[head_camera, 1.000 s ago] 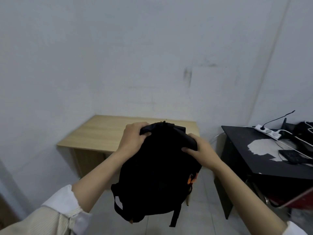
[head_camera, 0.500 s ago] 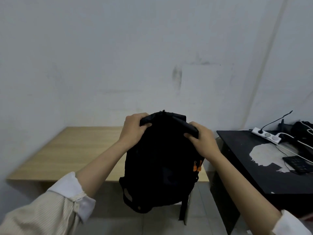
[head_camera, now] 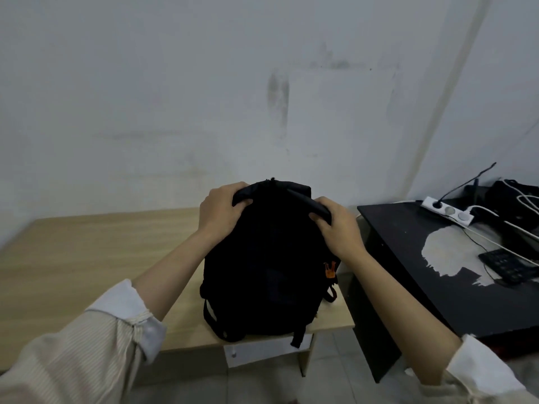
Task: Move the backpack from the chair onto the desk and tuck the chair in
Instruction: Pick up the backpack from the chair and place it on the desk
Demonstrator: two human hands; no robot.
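Left hand (head_camera: 223, 211): I grip the backpack (head_camera: 268, 266) top
Right hand (head_camera: 339, 231): same grip
Risk: bag overhangs desk (head_camera: 87, 258) front edge, may topple off

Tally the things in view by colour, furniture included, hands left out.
Black: 3 (backpack, black table, keypad)
White: 1 (power strip)
Wood-coloured: 1 (desk)
Total: 5
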